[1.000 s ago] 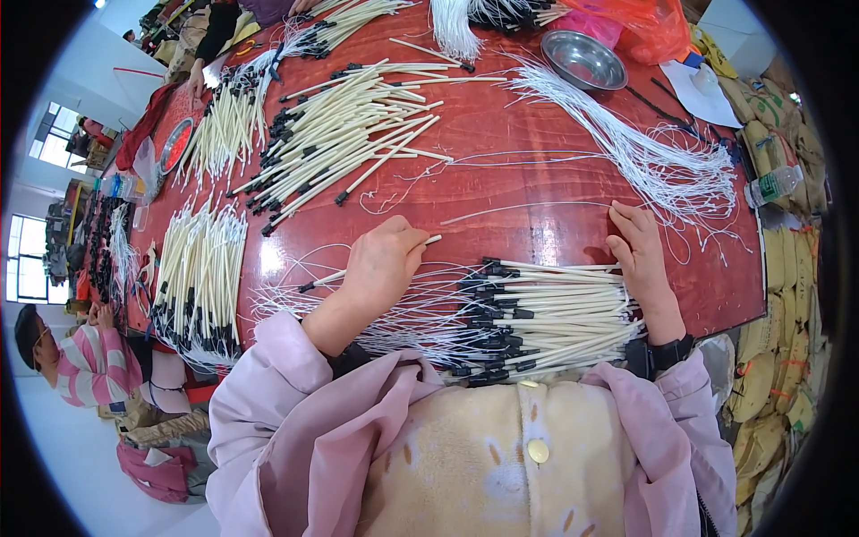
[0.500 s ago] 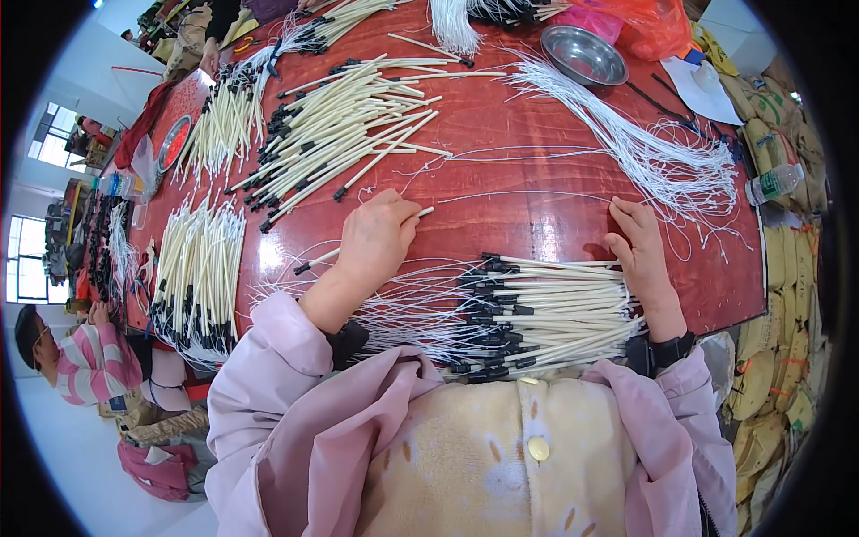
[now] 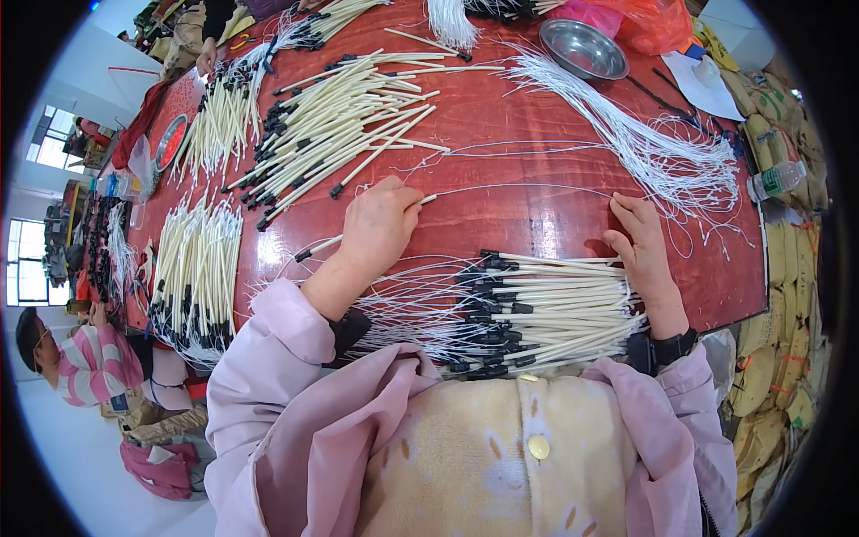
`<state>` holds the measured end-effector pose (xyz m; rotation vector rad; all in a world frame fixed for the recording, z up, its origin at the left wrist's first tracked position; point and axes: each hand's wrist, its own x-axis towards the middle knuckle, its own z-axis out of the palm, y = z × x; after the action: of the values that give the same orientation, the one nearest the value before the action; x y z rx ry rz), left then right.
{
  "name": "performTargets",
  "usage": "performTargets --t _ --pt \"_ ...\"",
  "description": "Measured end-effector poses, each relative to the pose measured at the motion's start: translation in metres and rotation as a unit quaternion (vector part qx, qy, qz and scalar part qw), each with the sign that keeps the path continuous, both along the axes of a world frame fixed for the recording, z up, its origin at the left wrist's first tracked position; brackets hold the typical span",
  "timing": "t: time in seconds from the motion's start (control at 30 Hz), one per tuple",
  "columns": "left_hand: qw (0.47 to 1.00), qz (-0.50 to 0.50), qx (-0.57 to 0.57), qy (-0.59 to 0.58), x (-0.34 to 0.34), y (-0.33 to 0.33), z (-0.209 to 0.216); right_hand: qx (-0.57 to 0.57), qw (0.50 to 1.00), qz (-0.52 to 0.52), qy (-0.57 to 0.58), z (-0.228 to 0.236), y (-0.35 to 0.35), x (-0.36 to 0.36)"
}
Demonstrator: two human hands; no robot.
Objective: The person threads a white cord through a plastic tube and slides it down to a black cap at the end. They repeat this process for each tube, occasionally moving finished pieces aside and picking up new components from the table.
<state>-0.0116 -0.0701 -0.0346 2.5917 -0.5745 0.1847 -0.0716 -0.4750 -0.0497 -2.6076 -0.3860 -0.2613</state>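
Observation:
My left hand (image 3: 378,225) is closed around a thin cream-coloured tube (image 3: 326,244) with a black end piece. Its bare end pokes out past my thumb and forefinger. A thin white cord (image 3: 528,185) runs from that end in a low arc to my right hand (image 3: 639,240). The cord meets my right fingertips, the thumb held a little apart from them. Just in front of me lies a pile of similar cream tubes (image 3: 573,300) with black end pieces. White cords (image 3: 407,309) trail from the pile leftward under my left forearm.
A large heap of cream tubes (image 3: 358,121) lies beyond my left hand, and another bundle (image 3: 199,268) sits at the left. White cords (image 3: 662,157) spread out at the far right near a metal bowl (image 3: 584,49). A bottle (image 3: 777,182) lies by the right edge. Other people are nearby.
The white cord's left end, apart from the tube's tip before, now meets it. My left hand has risen slightly away from me; my right hand is nearly still.

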Motion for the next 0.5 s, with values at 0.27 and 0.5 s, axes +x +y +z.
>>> performTargets --t 0.27,0.5 --pt "1.000 0.009 0.003 -0.002 0.0053 0.0000 0.0000 -0.004 1.000 0.005 -0.014 -0.0024 -0.0021 0.0010" --pt "1.000 0.013 0.001 0.001 0.0059 -0.0016 0.0047 0.001 1.000 0.009 -0.015 -0.0043 -0.0036 0.0023"
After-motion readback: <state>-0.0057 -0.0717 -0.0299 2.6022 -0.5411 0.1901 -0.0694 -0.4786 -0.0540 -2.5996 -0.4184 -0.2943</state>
